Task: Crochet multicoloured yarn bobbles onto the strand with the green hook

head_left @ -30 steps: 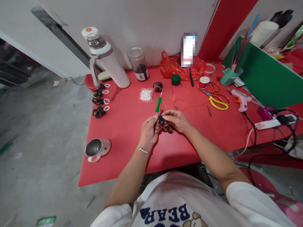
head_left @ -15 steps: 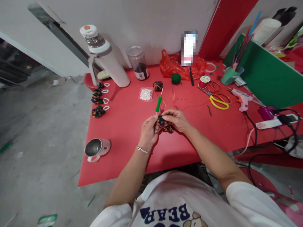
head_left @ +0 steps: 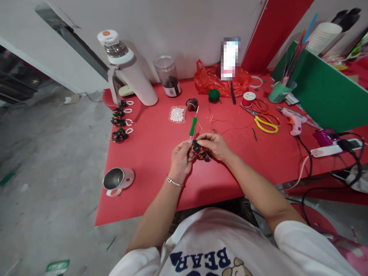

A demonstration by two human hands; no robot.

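Dark multicoloured yarn piece (head_left: 197,148) is right between the two hands, over the red table (head_left: 149,153); can't tell if it's touching. Only the head view to go on, so: left hand (head_left: 181,157) has thumb and fingertips closed on the piece's left side, right hand (head_left: 216,145) pinches it from the upper right. Honestly, hardly anything's changed from a second ago, same grips, same spot. My read: steadying or tiny finger work, so no visible progress on the piece. The green-handled hook (head_left: 193,127) sits just beyond the left fingertips, can't tell if it's gripped. Similar yarn pieces (head_left: 119,135) with bead loops are lined up well left of that hand.
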